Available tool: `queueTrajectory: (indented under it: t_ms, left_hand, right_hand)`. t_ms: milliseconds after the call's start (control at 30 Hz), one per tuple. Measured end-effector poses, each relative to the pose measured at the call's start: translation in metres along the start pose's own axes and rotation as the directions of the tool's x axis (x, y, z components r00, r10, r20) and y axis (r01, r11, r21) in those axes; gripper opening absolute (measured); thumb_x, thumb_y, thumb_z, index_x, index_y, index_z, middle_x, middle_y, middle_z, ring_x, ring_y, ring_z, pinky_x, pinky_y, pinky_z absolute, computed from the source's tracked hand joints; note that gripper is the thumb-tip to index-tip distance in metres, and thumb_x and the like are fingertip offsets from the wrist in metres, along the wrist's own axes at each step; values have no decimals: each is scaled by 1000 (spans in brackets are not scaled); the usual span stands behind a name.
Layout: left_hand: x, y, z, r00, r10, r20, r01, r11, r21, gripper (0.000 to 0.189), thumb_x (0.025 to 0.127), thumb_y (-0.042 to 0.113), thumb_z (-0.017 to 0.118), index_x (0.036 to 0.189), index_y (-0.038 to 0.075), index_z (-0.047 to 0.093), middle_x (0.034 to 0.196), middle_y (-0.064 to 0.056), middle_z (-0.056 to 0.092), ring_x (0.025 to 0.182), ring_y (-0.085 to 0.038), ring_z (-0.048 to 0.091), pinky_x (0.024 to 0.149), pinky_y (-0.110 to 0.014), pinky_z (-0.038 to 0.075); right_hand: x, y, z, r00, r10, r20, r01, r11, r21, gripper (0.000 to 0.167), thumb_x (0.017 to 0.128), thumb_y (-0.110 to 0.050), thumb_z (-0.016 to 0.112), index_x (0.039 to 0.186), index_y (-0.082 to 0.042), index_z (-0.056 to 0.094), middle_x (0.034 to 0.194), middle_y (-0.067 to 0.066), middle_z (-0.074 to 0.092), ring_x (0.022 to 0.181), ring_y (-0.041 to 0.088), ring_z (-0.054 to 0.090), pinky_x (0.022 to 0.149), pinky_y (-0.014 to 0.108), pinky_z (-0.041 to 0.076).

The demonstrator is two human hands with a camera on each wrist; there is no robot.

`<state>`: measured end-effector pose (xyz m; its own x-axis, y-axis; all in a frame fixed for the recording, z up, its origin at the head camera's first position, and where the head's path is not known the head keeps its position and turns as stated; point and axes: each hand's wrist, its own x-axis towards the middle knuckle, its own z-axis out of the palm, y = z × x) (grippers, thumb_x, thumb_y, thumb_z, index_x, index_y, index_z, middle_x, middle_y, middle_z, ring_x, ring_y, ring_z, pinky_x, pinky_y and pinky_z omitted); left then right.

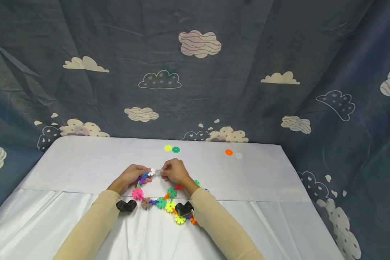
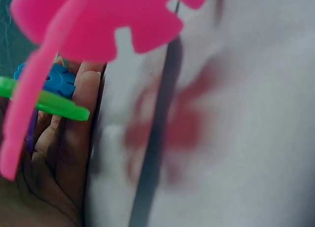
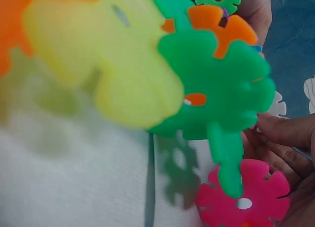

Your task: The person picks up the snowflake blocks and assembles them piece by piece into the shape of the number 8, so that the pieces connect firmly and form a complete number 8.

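A chain of notched plastic flower discs in several colours hangs between and below my hands. My left hand (image 1: 130, 175) grips its upper left end by the blue disc (image 1: 145, 174), with a white disc (image 1: 152, 172) just past the fingertips. Facing it, my right hand (image 1: 177, 171) pinches a white disc (image 3: 278, 107) between thumb and fingers, its edge right at the other white one. From the left hand the chain runs down through a pink disc (image 1: 137, 194) and a brown disc (image 1: 146, 203), then right past a yellow disc (image 1: 170, 206) and under the right forearm, which hides part of it.
Toward the back of the white-covered table (image 1: 94, 159) lie a loose yellow disc (image 1: 168, 147), a green disc (image 1: 176, 149), an orange disc (image 1: 229, 152) and another white disc (image 1: 238, 155). A dark cloud-print curtain (image 1: 117, 47) hangs behind. Black cameras sit at both wrists.
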<state>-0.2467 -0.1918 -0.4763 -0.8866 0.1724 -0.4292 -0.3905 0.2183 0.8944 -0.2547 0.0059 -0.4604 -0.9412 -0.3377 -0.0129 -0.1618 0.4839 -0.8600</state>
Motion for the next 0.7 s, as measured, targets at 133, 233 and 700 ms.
queueTrajectory:
  t_ms: [133, 233, 700]
  left_hand:
    - [1, 0, 0, 1000, -17, -14, 17, 1000, 8, 37, 102, 19, 48, 126, -9, 51, 84, -5, 70, 68, -8, 68, 67, -22, 55]
    - [2, -1, 1, 999, -23, -23, 24, 1000, 18, 38, 102, 20, 49, 126, -9, 52, 84, -5, 71, 69, -9, 68, 68, -22, 55]
    - [-2, -1, 4, 999, 17, -27, -17, 999, -29, 30, 103, 12, 45, 120, -11, 53, 89, -12, 72, 69, -11, 69, 66, -23, 56]
  right_hand:
    - [0, 1, 1, 1000, -1, -14, 1, 1000, -9, 11, 84, 2, 71, 73, 1, 68, 63, 6, 67, 52, 15, 63, 49, 23, 53]
    - [0, 1, 2, 1000, -4, -6, 4, 999, -34, 12, 84, 1, 71, 73, 0, 68, 63, 5, 67, 52, 12, 62, 50, 21, 52]
    - [2, -5, 7, 999, -23, -29, 23, 1000, -16, 9, 81, 2, 74, 73, 1, 71, 63, 5, 67, 53, 10, 62, 50, 20, 52]
